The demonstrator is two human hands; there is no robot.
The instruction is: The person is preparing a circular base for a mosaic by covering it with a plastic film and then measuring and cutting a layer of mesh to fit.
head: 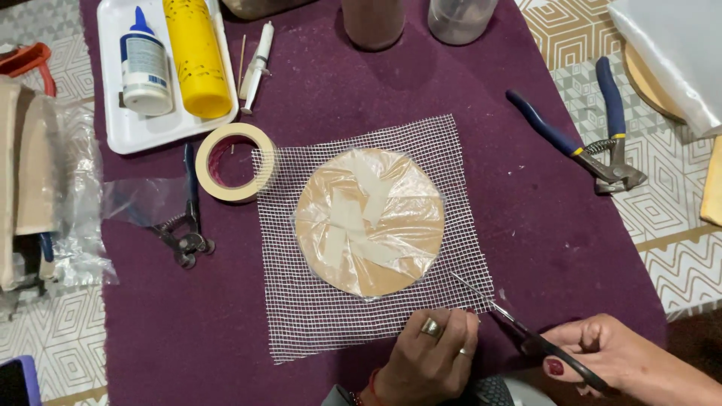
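A square of white mesh lies on the purple cloth. On it rests a round tan disc wrapped in clear film and strips of tape. My left hand, wearing rings, presses down on the mesh's near edge. My right hand grips black-handled scissors; their blades point up-left and meet the mesh at its near right corner.
A roll of masking tape and small nippers lie left of the mesh. A white tray holds a white glue bottle, a yellow bottle and a syringe. Blue-handled pliers lie at right. Jars stand at the far edge.
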